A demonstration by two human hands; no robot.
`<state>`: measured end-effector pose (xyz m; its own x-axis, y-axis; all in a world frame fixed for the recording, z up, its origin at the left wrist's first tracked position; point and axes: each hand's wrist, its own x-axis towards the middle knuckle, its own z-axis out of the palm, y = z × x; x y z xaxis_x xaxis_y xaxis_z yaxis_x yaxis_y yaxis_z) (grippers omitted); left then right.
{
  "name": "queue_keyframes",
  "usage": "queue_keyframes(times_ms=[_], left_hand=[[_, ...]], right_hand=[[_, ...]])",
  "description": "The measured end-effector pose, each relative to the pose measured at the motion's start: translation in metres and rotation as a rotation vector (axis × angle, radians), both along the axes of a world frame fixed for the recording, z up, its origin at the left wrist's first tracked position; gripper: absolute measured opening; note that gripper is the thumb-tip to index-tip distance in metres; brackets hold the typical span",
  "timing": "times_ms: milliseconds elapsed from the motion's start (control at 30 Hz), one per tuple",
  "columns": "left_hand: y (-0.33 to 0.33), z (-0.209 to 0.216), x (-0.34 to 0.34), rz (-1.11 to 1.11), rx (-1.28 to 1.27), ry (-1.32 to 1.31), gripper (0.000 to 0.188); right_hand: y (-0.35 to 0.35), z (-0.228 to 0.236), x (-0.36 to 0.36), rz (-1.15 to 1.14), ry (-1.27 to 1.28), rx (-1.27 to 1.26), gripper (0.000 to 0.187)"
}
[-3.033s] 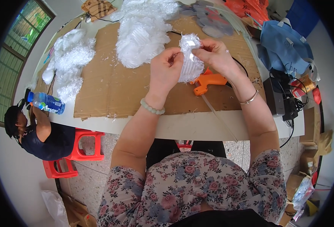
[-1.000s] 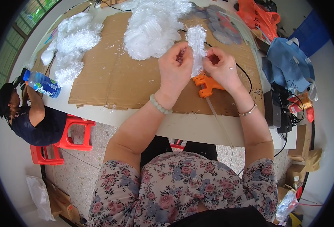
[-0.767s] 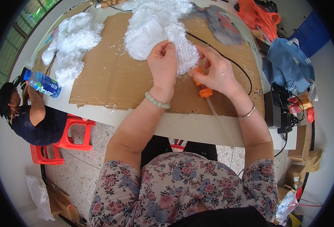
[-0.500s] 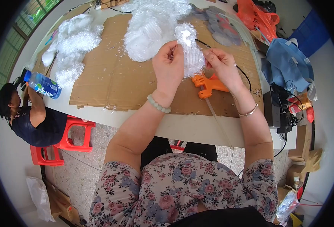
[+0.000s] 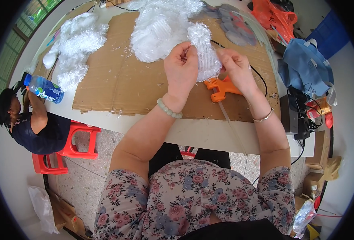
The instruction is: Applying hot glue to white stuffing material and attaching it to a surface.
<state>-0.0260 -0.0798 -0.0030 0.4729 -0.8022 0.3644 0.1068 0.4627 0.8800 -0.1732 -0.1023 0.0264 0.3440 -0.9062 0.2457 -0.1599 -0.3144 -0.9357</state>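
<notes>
My left hand (image 5: 181, 66) is closed in a pinch on the left edge of a flat, ribbed white piece with shiny fringe (image 5: 205, 56). At its right edge, my right hand (image 5: 238, 70) has thumb and fingers drawn together; what lies between those fingertips is too small to make out. Just under my right hand an orange hot glue gun (image 5: 216, 89) rests on the cardboard (image 5: 117, 80), a long translucent glue stick (image 5: 230, 116) poking out toward me. Beyond my left hand lies a heap of white shiny fringe material (image 5: 153, 38).
A second white fluffy pile (image 5: 79, 40) and a water bottle (image 5: 45, 89) are at left, near a seated person (image 5: 33, 120). Grey translucent shapes (image 5: 235, 26) lie at the back right. A blue bag (image 5: 305, 66), red plastic bag (image 5: 271, 16) and cables (image 5: 311, 112) crowd the right edge.
The white fringed piece has tilted and shifted slightly right. Both hands stay close to its edges, with only small finger movements.
</notes>
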Motion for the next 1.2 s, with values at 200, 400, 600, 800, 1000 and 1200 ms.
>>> queue_keyframes(times_ms=[200, 400, 600, 800, 1000, 1200], left_hand=[[0.0, 0.002, 0.002, -0.096, -0.055, -0.052, 0.013], [0.003, 0.004, 0.006, -0.207, -0.03, -0.263, 0.01], [0.0, -0.002, 0.01, -0.073, -0.076, -0.193, 0.019], [0.0, 0.001, 0.005, -0.105, -0.124, -0.128, 0.02], [0.0, 0.005, 0.007, -0.144, -0.087, 0.06, 0.019], [0.002, 0.007, 0.012, -0.257, -0.034, 0.083, 0.008]], right_hand=[[-0.004, -0.007, 0.002, -0.224, 0.337, -0.57, 0.016], [-0.012, 0.0, -0.012, -0.032, -0.136, -0.001, 0.022], [-0.005, 0.0, -0.002, 0.035, -0.208, 0.238, 0.024], [0.001, -0.001, 0.002, 0.087, 0.011, 0.021, 0.016], [0.003, -0.002, 0.005, 0.229, -0.095, 0.096, 0.021], [0.005, -0.001, 0.006, 0.151, -0.026, 0.015, 0.013]])
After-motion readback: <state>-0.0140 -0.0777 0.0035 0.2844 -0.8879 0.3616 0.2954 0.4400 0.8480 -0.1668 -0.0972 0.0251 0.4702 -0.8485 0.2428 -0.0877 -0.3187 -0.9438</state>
